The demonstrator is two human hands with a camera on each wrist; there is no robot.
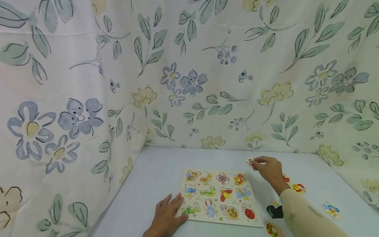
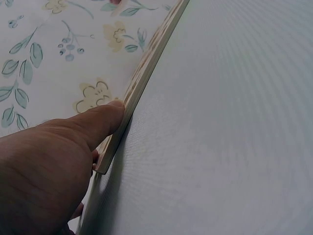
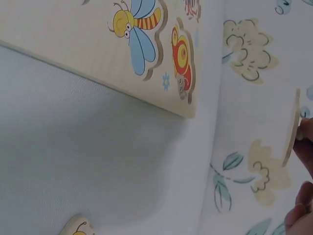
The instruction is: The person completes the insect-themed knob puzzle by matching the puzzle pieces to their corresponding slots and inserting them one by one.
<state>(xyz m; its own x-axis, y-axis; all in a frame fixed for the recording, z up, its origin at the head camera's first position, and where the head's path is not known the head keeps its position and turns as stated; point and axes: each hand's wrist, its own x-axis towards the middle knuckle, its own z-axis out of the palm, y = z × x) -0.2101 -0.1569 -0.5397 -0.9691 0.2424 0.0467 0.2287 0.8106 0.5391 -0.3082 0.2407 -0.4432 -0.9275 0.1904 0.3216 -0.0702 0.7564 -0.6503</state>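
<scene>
A wooden puzzle board (image 1: 198, 200) printed with rows of cartoon insects lies flat on the table. My left hand (image 1: 168, 214) rests at its front left corner, fingers spread along the left side; in the left wrist view the thumb (image 2: 105, 117) touches the board's edge. Past the far right corner, my right hand (image 1: 270, 169) pinches a dark-bodied bug puzzle piece (image 1: 251, 163) between thumb and fingertips, raised above the table. The right wrist view shows this piece (image 3: 292, 129) edge-on, with only part of the hand visible.
Loose pieces lie right of the board: a red and yellow bug (image 1: 299, 188), a blue-winged insect (image 1: 331, 210) and a spotted piece (image 1: 273, 229) near the front. A dark object (image 1: 275, 211) sits partly under the right forearm. Floral cloth (image 1: 207, 98) hangs behind and at both sides.
</scene>
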